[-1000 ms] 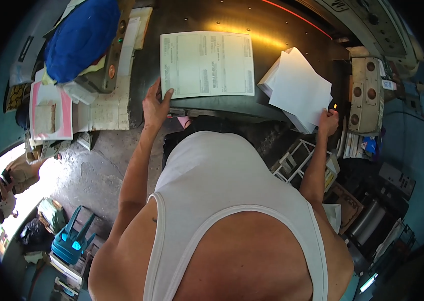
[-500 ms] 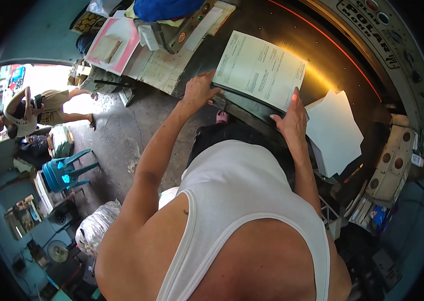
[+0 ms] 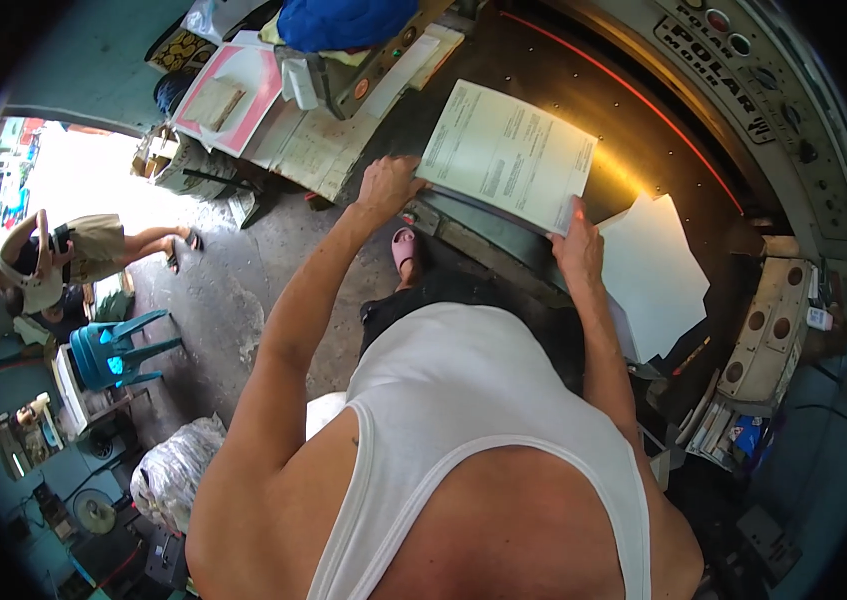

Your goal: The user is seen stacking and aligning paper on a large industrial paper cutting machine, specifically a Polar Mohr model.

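Between the left hand (image 3: pixel 390 188) and right hand (image 3: pixel 580 245), the printed stack (image 3: pixel 508 155) is showing pale greenish white, patterned with dark rows of print. Right of the right hand, a paper pile (image 3: pixel 655 280) is showing plain white. Beyond the left hand, a cloth (image 3: pixel 345 22) is showing blue; well left of that hand, a plastic chair (image 3: pixel 96 355) is showing teal.

Pale paper stack (image 3: pixel 508 155), rectangular, printed (face up)

Beyond the printed stack (image 3: pixel 508 155) the metal table (image 3: pixel 543 85) offers passage, while white paper (image 3: pixel 651 280) blocks the way right.
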The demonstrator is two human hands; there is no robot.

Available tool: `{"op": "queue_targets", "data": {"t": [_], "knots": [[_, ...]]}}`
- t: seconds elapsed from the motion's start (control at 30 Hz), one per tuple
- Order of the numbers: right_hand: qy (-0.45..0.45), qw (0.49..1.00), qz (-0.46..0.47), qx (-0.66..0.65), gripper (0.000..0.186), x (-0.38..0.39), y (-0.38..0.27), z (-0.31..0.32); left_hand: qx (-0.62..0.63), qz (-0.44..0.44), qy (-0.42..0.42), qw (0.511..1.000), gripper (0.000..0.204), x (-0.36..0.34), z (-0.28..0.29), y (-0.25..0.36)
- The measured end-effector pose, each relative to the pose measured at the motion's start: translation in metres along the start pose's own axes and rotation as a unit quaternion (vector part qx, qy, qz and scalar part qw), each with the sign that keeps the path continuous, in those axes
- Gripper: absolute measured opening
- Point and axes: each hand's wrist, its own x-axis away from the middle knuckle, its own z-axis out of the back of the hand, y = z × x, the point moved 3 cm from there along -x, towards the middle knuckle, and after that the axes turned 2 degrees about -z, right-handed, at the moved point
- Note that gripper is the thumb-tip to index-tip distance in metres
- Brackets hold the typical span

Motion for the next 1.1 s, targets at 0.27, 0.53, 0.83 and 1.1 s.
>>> {"op": "queue_targets", "data": {"t": [0.27, 0.53, 0.83, 1.1], "knots": [[-0.062, 0.994, -0.057, -0.073, 0.096, -0.007, 0.007, 0.007, 0.034, 0.055, 0.001, 0.998, 0.092, -0.016, 0.0, -0.015], [-0.103, 0.838, -0.214, -0.491, 0.058, -0.095, 0.024, -0.003, 0.317, 0.213, -0.061, 0.922, 0.093, -0.121, -0.027, -0.034], [-0.08, 0.781, -0.26, -0.562, 0.057, -0.122, 0.031, -0.034, 0.339, 0.224, -0.165, 0.899, 0.077, -0.151, -0.033, -0.019], [-0.046, 0.865, -0.284, -0.41, 0.023, -0.126, 0.043, -0.045, 0.337, 0.244, -0.155, 0.896, 0.078, -0.147, -0.032, -0.018]]}}
